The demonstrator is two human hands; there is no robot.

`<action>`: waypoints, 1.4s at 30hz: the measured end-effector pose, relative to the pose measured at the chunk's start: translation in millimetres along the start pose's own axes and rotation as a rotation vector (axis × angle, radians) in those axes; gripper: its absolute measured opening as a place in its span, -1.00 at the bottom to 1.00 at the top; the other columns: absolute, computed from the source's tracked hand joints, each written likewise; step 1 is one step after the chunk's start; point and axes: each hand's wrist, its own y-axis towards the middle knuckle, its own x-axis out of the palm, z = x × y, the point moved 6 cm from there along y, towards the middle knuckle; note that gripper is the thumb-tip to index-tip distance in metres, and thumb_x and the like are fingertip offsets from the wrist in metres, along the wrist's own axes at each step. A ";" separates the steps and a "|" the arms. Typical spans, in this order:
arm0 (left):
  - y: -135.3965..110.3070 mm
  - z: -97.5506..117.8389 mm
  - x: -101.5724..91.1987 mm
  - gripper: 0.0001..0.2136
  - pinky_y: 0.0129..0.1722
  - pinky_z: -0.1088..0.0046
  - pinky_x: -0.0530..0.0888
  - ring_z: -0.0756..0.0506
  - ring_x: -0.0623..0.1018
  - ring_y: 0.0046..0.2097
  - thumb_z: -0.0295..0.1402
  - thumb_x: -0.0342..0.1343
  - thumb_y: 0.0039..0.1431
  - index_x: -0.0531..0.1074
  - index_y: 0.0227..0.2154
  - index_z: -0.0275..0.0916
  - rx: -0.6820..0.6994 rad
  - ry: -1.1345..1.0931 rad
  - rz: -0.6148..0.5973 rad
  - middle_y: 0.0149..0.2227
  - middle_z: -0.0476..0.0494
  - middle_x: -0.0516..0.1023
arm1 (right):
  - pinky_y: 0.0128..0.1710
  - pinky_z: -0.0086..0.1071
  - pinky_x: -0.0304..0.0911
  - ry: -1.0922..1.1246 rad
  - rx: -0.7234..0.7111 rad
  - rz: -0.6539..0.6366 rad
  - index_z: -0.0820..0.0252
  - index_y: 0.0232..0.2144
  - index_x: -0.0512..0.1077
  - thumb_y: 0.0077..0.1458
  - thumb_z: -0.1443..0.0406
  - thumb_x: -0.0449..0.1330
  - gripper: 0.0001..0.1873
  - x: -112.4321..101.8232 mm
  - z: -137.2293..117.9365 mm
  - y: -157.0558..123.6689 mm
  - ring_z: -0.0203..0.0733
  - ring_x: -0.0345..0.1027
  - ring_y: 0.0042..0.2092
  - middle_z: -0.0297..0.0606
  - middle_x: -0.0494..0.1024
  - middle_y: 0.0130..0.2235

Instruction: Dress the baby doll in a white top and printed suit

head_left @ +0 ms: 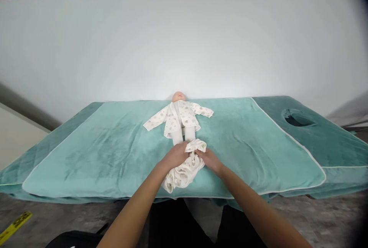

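A baby doll [178, 96] lies on its back with its head towards the wall. It wears a white printed baby jacket [170, 120], open down the front, with both sleeves spread out. Its pale legs [189, 133] point towards me. Just below them, a bunched white printed baby garment [181, 174] is gathered between my hands; its exact cut is hidden by the folds. My left hand [177, 156] is closed on its left side, beside the doll's feet. On the other side, my right hand [211, 161] pinches the upper edge. The feet are hidden.
The doll rests on a light green plush cover [86, 156] over a long padded bed. At the right end is a face hole [298, 118] in darker green padding. A white wall [172, 45] rises behind. Yellow tape [15, 227] marks the floor at lower left.
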 end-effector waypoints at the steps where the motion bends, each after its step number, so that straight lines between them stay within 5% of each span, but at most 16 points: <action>1: -0.4 -1.3 -1.5 -0.86 -0.11 0.29 0.40 -0.22 0.55 -0.10 -0.37 -0.02 0.20 0.40 -0.22 -0.21 -0.025 -0.041 0.015 -0.16 -0.17 0.56 | 0.13 0.00 0.27 0.013 -0.022 0.030 0.16 0.03 0.51 0.13 -0.10 0.17 -0.41 -1.8 1.0 -0.3 0.13 0.43 0.08 -0.13 0.59 0.04; 7: 2.7 -9.5 -8.0 -0.82 -0.12 0.32 0.42 -0.20 0.54 -0.08 -0.27 0.07 0.16 0.41 -0.21 -0.18 -0.033 -0.348 0.093 -0.13 -0.09 0.57 | 0.14 -0.09 0.24 0.043 -0.249 0.163 0.10 -0.07 0.47 0.11 0.12 0.17 -0.64 -12.1 -19.6 -4.2 0.01 0.41 0.05 -0.20 0.59 -0.03; 13: 34.1 -22.4 -25.8 -0.82 -0.06 0.28 0.40 -0.20 0.53 -0.10 -0.47 0.02 0.02 0.43 -0.30 -0.21 -0.100 -0.287 0.357 -0.21 -0.12 0.59 | -0.03 -0.19 0.28 0.034 -0.310 0.239 0.12 -0.26 0.42 0.07 0.24 0.15 -0.84 -19.1 -42.7 16.0 -0.06 0.40 -0.13 -0.26 0.56 -0.22; 18: 52.9 -22.8 -38.5 -0.86 -0.07 0.26 0.39 -0.23 0.53 -0.12 -0.44 0.05 0.03 0.44 -0.33 -0.19 -0.153 -0.251 0.384 -0.23 -0.14 0.59 | -0.14 -0.21 0.28 0.047 -0.322 0.317 0.14 -0.33 0.40 0.07 0.19 0.17 -0.85 -27.2 -36.7 43.3 -0.10 0.35 -0.22 -0.30 0.52 -0.32; 26: 50.4 -15.5 -13.4 -0.67 -0.21 0.37 0.43 -0.19 0.53 -0.15 -0.30 0.24 -0.02 0.43 -0.15 -0.21 -0.126 -0.639 0.035 -0.19 -0.12 0.54 | -0.09 -0.18 0.37 0.531 -0.202 0.097 0.15 -0.16 0.48 0.00 0.19 0.30 -0.68 -35.9 -8.1 56.4 -0.05 0.48 -0.16 -0.25 0.61 -0.24; 32: 77.1 -16.0 -43.1 -0.85 -0.19 0.37 0.37 -0.13 0.48 -0.22 -0.48 0.04 -0.05 0.39 -0.36 -0.19 -0.109 -0.318 0.406 -0.33 -0.03 0.51 | -0.04 -0.22 0.38 0.701 -0.120 -0.001 0.11 -0.18 0.49 -0.09 0.21 0.42 -0.62 -34.6 -6.0 61.5 -0.10 0.51 -0.11 -0.28 0.62 -0.14; 34: 86.5 -16.5 -51.3 -0.83 -0.15 0.34 0.36 -0.14 0.48 -0.21 -0.47 0.03 -0.05 0.41 -0.35 -0.19 -0.130 -0.294 0.449 -0.32 -0.05 0.52 | -0.06 -0.24 0.40 0.748 -0.118 0.002 0.07 -0.17 0.48 -0.10 0.21 0.45 -0.59 -34.2 -5.4 63.6 -0.12 0.51 -0.12 -0.29 0.62 -0.12; 38: 93.4 -18.3 -52.1 -0.77 -0.17 0.35 0.39 -0.17 0.50 -0.17 -0.33 0.20 -0.10 0.46 -0.30 -0.22 -0.123 -0.556 0.224 -0.27 -0.08 0.53 | -0.12 -0.32 0.41 0.826 -0.127 0.124 0.05 -0.19 0.49 -0.12 0.21 0.47 -0.60 -44.2 -0.8 65.5 -0.18 0.49 -0.18 -0.33 0.61 -0.18; 42: 78.4 -38.7 -42.7 -0.64 -0.29 0.39 0.38 -0.14 0.49 -0.28 -0.20 0.37 -0.21 0.47 -0.33 -0.24 -0.142 -0.846 0.023 -0.33 -0.09 0.51 | -0.19 -0.35 0.39 0.796 -0.158 0.112 0.09 -0.22 0.48 -0.09 0.14 0.45 -0.62 -49.8 1.0 66.0 -0.19 0.46 -0.24 -0.33 0.59 -0.23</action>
